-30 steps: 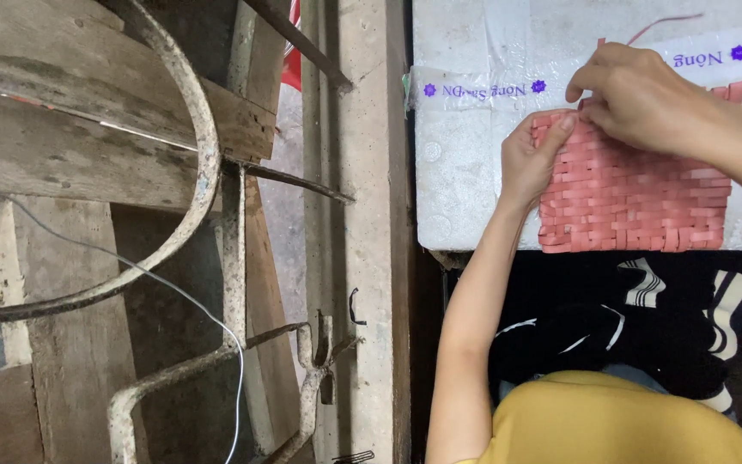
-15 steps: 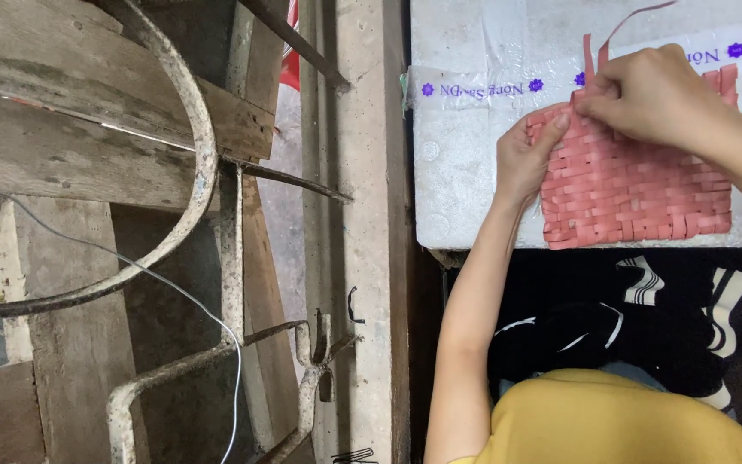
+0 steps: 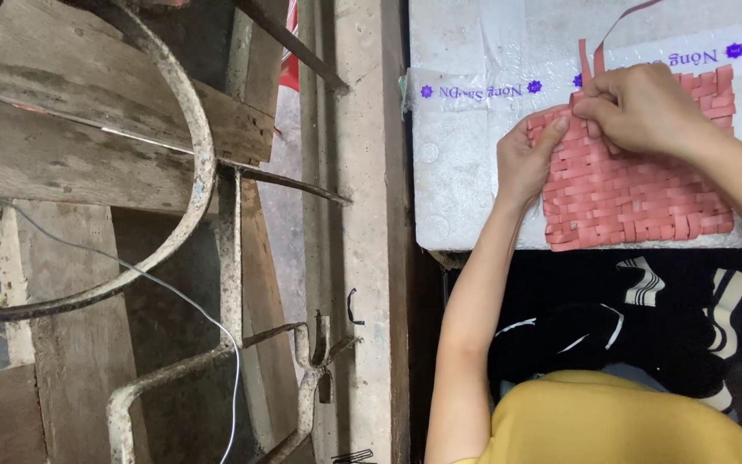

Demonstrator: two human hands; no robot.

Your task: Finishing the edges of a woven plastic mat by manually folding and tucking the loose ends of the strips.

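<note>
Weaving step in hand, judged. Pink woven plastic-strip mat (image 3: 637, 185) laid on white foam board (image 3: 465, 172). Mat's top-left edge pressed by left hand (image 3: 527, 155). Loose pink strip (image 3: 599, 56) pinched by right hand (image 3: 641, 107). Tucking under neighbouring strips probably needed, tension kept.

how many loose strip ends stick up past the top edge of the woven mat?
2. Both pink strips rise side by side above the right hand: a short straight one and a longer one curving right out of view. The hands may hide others on the woven mat.
</note>
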